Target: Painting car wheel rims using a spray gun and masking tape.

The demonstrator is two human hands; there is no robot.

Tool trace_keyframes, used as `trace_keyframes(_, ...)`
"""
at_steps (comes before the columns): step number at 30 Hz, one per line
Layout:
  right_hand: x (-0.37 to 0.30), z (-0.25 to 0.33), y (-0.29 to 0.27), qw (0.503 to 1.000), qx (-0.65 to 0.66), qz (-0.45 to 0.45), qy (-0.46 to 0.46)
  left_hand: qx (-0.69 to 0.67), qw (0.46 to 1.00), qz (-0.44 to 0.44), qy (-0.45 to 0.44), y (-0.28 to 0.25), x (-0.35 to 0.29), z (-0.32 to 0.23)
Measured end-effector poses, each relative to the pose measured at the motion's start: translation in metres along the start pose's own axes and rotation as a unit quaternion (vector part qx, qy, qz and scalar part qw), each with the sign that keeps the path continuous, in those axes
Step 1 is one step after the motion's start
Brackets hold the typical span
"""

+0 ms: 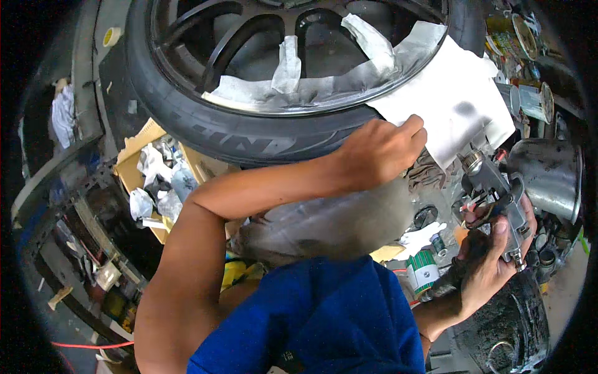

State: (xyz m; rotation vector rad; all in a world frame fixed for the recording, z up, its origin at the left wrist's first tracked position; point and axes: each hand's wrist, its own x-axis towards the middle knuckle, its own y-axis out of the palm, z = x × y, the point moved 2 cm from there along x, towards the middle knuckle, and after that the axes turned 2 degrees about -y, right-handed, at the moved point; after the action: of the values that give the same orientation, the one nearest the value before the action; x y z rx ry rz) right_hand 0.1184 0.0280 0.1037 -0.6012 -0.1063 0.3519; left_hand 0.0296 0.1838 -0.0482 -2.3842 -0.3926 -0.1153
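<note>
A black wheel rim [249, 37] with its tyre [261, 134] lies at the far side. Crumpled, grey-smudged masking paper [336, 87] covers part of the rim's near edge and spokes. My left hand [383, 149] is closed in front of the tyre, its fingers gripping the lower left edge of a white sheet of paper [458, 93] that overlaps the rim's right side. Dark sprayed smudges mark that sheet. Lower right, my right hand [492, 255] wraps round a metal spray gun [498, 193], nozzle toward the sheet. A silvery cup [548, 177] sits beside the gun, seemingly attached.
Left below the tyre stands a cardboard box [134, 149] of crumpled waste. A grey-stained covered surface [330, 224] lies under my left forearm. A green and white can [422, 271], a blackened bucket [511, 324] and several tins [536, 103] crowd the right. A tape roll [111, 37] lies far left.
</note>
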Motion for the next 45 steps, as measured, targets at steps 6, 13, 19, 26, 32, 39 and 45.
trace_keyframes(6, -0.008, -0.001, -0.003, 0.999, 0.038, 0.001, 0.012, -0.058, 0.998, -0.034, 0.008, 0.010, 0.002, 0.000)
trace_keyframes(13, -0.009, -0.009, 0.012, 1.000, 0.005, 0.025, 0.009, -0.093, 0.994, -0.050, -0.040, 0.008, -0.005, 0.000)
trace_keyframes(19, -0.003, -0.004, 0.013, 0.998, 0.015, 0.042, 0.043, -0.091, 0.992, -0.066, -0.052, 0.011, -0.001, 0.001)
trace_keyframes(26, 0.013, -0.009, 0.018, 0.999, -0.021, 0.038, 0.023, -0.112, 0.991, -0.058, -0.045, 0.004, 0.008, -0.001)
trace_keyframes(32, 0.024, -0.016, 0.031, 0.999, 0.007, 0.032, 0.005, -0.071, 0.994, -0.072, -0.034, 0.010, 0.005, 0.001)
trace_keyframes(39, 0.034, -0.016, 0.038, 0.999, 0.017, 0.039, 0.017, -0.056, 0.993, -0.093, -0.041, 0.009, 0.010, -0.003)
trace_keyframes(45, 0.043, -0.004, 0.040, 1.000, 0.016, 0.002, 0.024, -0.072, 0.990, -0.101, -0.067, 0.006, 0.011, -0.002)
